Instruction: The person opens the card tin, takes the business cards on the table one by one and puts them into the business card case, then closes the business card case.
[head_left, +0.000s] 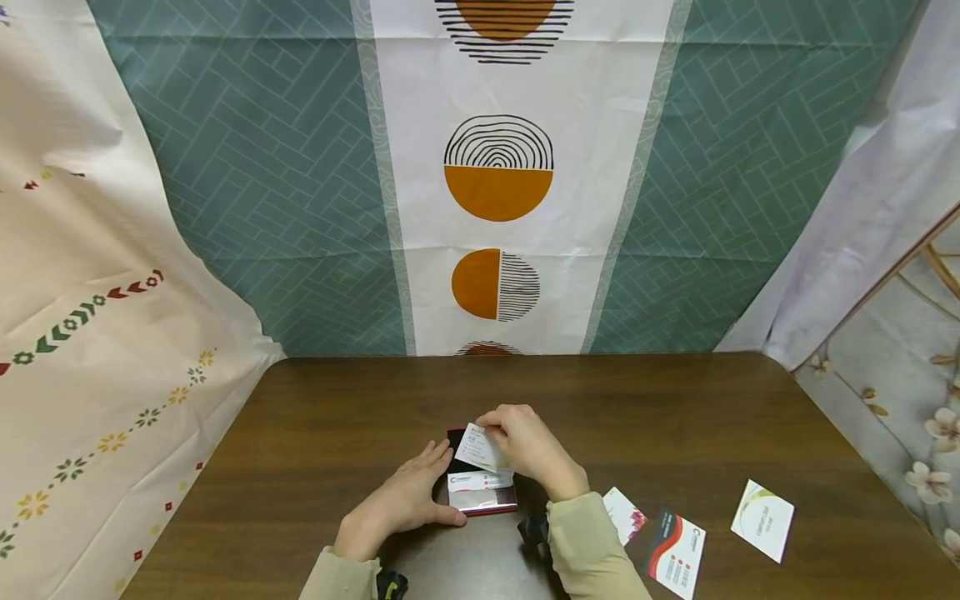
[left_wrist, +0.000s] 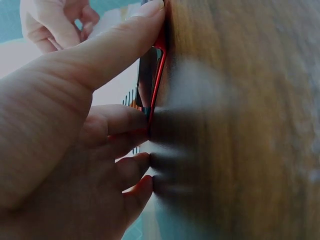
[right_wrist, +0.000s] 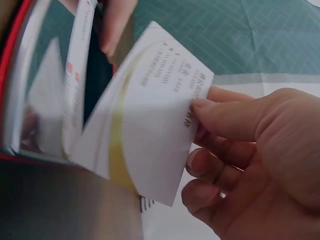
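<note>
In the head view a red-edged business card case (head_left: 486, 510) lies open on the table, with a black inside and a mirror-like silver part. A white card with a red logo (head_left: 467, 482) sits in it. My left hand (head_left: 408, 492) holds the case at its left side, thumb at the near corner and fingers toward the far one. My right hand (head_left: 522, 446) pinches white business cards with a yellow curve (right_wrist: 157, 107) by one edge, between thumb and fingers. These cards are tilted over the case, their lower corner close to the card in it.
Right of my right arm lie a white card with pink flowers (head_left: 624, 515), a red, black and white card (head_left: 677, 554) and a white card with a yellow-green corner (head_left: 762, 521). The brown wooden table (head_left: 337, 400) ends at a patterned curtain (head_left: 285, 208).
</note>
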